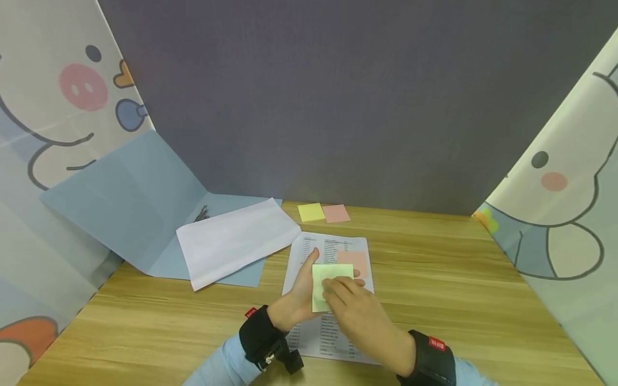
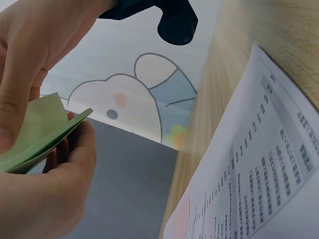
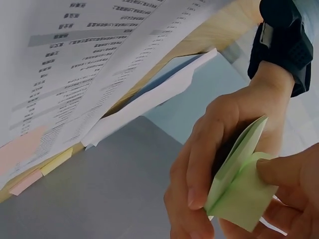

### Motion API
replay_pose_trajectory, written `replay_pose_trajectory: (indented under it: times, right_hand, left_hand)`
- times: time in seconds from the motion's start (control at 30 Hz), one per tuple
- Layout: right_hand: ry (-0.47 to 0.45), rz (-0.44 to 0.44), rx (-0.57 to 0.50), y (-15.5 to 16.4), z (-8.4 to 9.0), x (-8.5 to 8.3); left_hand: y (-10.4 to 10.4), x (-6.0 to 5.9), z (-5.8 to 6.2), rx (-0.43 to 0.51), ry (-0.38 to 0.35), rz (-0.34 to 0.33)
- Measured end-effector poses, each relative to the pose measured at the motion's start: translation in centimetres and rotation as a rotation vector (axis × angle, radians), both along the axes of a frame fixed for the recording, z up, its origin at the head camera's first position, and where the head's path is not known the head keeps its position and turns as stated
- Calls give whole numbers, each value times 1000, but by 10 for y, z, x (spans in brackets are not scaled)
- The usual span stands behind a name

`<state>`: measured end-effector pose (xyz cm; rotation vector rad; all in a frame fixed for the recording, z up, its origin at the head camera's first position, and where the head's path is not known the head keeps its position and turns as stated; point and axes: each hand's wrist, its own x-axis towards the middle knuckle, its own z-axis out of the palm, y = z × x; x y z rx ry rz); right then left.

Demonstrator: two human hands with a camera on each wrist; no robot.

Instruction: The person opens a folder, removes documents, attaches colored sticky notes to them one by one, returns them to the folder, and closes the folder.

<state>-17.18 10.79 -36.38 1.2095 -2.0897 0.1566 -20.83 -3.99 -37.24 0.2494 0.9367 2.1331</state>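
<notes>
Well, at the far left a cartoon-printed wall panel (image 1: 72, 86) stands beside a blue folder (image 1: 130, 198), its cover raised and a metal clip (image 1: 201, 214) showing inside; folded white paper (image 1: 236, 238) lies across it.

Next comes the left hand (image 1: 296, 292), fingers curled round the edge and underside of a green sticky pad (image 1: 318, 276), holding it up above a printed sheet (image 1: 328, 335). The pad is probably light and soft, its leaves bending easily and apt to crease or tear if tugged hard. A good hold would be the stack underneath with one hand, a loose leaf edge with the other; if the backs are gummed, they may cling to skin.

Behind the sheet lie a yellow note (image 1: 311, 212) and, just beside it, a pink note (image 1: 336, 213), both blank on the faces shown; a larger pink square (image 1: 354, 261) lies on the sheet.

To the right, the right hand (image 1: 362, 316) pinches the pad's upper leaf, thumb on top, the leaf lifted at an angle.

As for writing, the sheet carries columns of small print with grey bands, too fine to read. Red tags on the black left wrist strap (image 1: 260, 335) and right wrist strap (image 1: 429, 359) bear pale lettering that I cannot make out.
</notes>
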Motion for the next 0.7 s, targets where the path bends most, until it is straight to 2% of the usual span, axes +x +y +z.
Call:
replay_pose_trajectory:
  times: [0.27,0.5,0.7]
  right_hand:
    - [62,-30,-71,0,-2,-2]
    - [90,-84,-59,1,-6,0]
    - [145,-84,-120,1,-5,0]
  left_hand:
    - [2,-2,0,-39,32,-2]
    - [4,-4,4,-18,81,-28]
    - [8,-6,7,-28,111,-3]
